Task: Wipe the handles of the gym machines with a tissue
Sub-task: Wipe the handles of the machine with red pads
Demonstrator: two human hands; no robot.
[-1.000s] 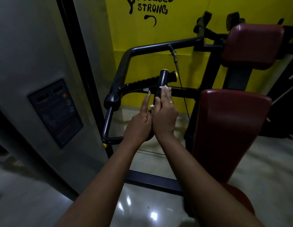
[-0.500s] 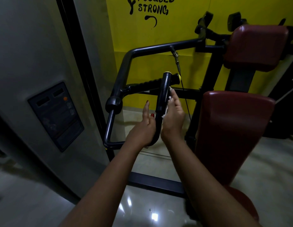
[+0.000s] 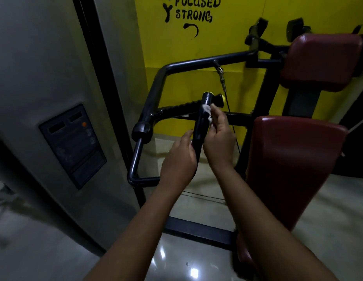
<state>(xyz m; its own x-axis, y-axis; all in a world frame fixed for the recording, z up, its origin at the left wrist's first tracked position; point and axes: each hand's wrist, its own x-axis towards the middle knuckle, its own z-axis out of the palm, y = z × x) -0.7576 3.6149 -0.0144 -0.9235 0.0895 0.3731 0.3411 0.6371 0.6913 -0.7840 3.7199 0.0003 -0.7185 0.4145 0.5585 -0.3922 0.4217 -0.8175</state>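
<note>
A black upright handle [image 3: 202, 118] with a yellow end cap stands on the gym machine, in the middle of the head view. My right hand [image 3: 220, 138] pinches a small white tissue [image 3: 207, 112] against the right side of the handle's upper part. My left hand [image 3: 181, 157] rests on the left side of the handle lower down, fingers fairly straight along it. A second ribbed black handle [image 3: 180, 107] runs sideways behind the upright one.
A black tubular frame [image 3: 156, 88] loops around the handles. Dark red pads stand at right: a back pad [image 3: 294, 165] and an upper pad [image 3: 320, 61]. A grey cover with a dark panel [image 3: 72, 145] is at left. A thin cable [image 3: 230, 118] hangs behind.
The tissue in my right hand has moved up the right side of the upright handle toward its top. My left hand stays low on the handle's left side.
</note>
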